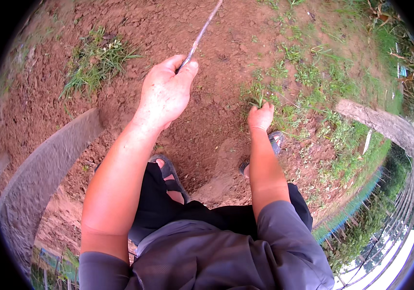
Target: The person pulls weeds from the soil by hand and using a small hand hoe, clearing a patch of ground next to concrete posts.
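My left hand [166,90] is wrapped around the near end of a thin stick or rod [201,34]. From the fist it slants up and to the right, and its far end runs out of view at the top edge. Low over the soil on the right, my right hand [261,116] has its fingers closed on a small tuft of green grass [257,101]. Whether that tuft is still rooted I cannot tell. Low green weeds [303,78] grow just beyond and to the right of this hand. Bare reddish-brown soil [217,105] lies between my hands.
A heap of grass and weeds [96,61] lies on the soil at upper left. A grey post [52,156] rises at left, a rough pale post [373,117] at right. My sandalled feet [172,179] are apart below my hands. Blue netting [355,208] runs along the lower right.
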### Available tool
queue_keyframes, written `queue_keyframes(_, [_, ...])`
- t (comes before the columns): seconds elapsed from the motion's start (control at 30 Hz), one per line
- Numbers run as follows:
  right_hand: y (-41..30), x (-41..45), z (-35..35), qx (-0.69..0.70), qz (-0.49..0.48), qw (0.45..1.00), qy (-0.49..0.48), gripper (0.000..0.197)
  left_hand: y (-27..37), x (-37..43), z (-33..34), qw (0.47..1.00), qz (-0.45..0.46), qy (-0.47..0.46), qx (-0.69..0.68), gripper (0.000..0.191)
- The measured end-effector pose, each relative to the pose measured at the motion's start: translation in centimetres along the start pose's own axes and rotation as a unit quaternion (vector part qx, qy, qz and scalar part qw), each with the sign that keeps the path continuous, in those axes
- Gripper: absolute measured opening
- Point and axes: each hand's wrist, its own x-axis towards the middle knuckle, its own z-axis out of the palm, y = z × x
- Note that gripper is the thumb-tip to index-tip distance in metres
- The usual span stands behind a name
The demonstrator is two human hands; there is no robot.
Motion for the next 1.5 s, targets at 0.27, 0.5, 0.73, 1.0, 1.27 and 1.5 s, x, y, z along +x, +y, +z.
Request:
queue_keyframes(0.27, [-2.0,2.0,-2.0,-0.112,0.1,0.955,-0.257,0.041,-0.9,0.3,0.0,1.0,-0.009,-0.015,0.003,0.029])
queue_keyframes(0.5, [-0.7,-2.5,-1.4,-0.016,0.063,0.947,-0.315,0.042,-0.7,0.0,-0.1,1.0,-0.015,-0.008,0.0,0.029])
queue_keyframes(0.73, [-2.2,-4.1,-1.3,0.151,0.151,0.973,-0.084,0.043,-0.4,0.0,0.4,1.0,-0.002,-0.004,-0.029,0.028])
queue_keyframes(1.0, [-4.2,1.5,0.7,-0.051,0.12,0.967,-0.219,0.046,-1.0,0.0,0.2,1.0,0.008,-0.009,-0.017,0.025])
queue_keyframes(1.27, [0.8,3.8,4.1,-0.217,-0.129,0.923,-0.289,0.03,-0.5,-0.1,0.0,1.0,0.013,-0.004,-0.003,0.03])
queue_keyframes(1.5, [1.8,3.0,1.7,0.566,0.358,0.727,-0.152,0.021,-0.5,0.0,-0.1,1.0,0.02,-0.001,0.019,0.033])
